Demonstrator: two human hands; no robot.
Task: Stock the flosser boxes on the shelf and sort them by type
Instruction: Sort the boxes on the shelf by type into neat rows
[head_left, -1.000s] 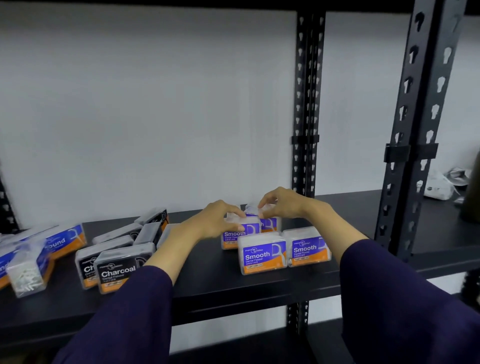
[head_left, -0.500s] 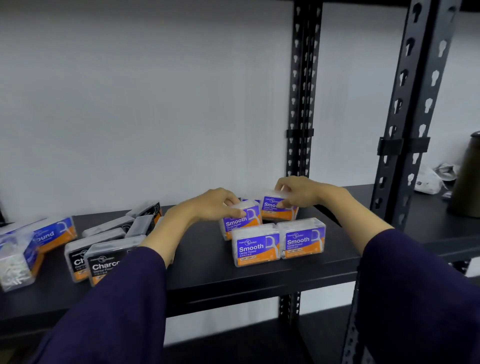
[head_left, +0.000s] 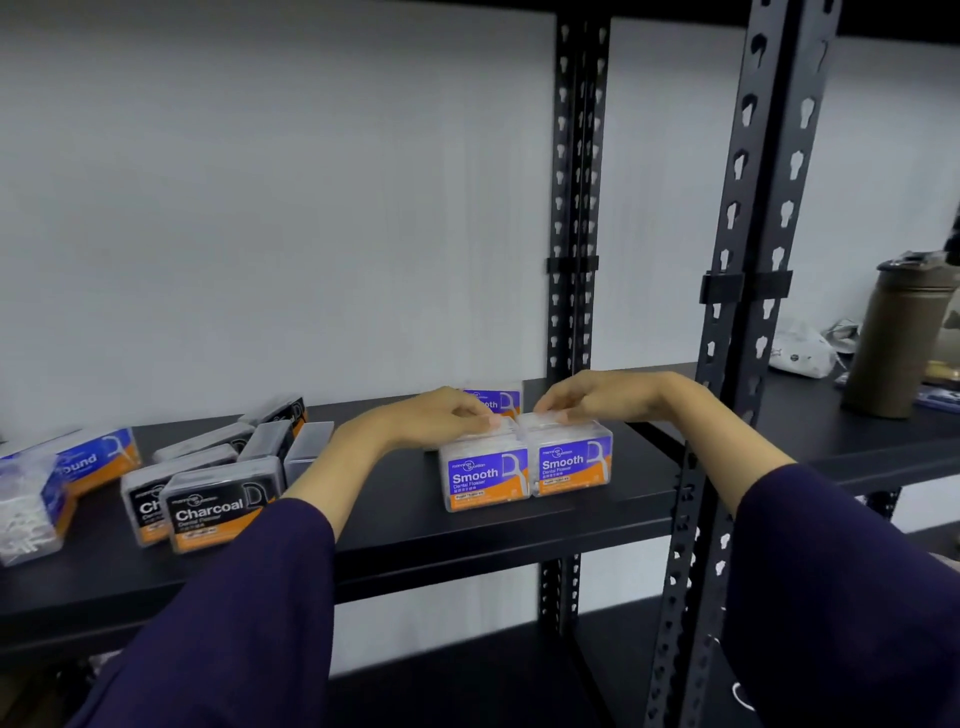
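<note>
Two purple-and-orange Smooth flosser boxes (head_left: 485, 475) (head_left: 571, 462) stand side by side near the front of the black shelf (head_left: 415, 535). A third Smooth box (head_left: 491, 400) stands behind them, between my hands. My left hand (head_left: 441, 421) curls its fingers over the clear top of a Smooth box right behind the front left one; most of that box is hidden. My right hand (head_left: 592, 397) pinches the clear lid at the back of the right front box; whether that lid belongs to it or to a box behind it is unclear.
Several black Charcoal boxes (head_left: 215, 512) stand and lie on the left of the shelf. Further left are a Round box (head_left: 96, 460) and a clear box of flossers (head_left: 26, 509). Black posts (head_left: 574, 208) (head_left: 753, 260) rise on the right. A brown bottle (head_left: 904, 338) stands on the neighbouring shelf.
Both hands have drawn the rear Smooth boxes forward, close behind the front pair. The view has shifted slightly to the right.
</note>
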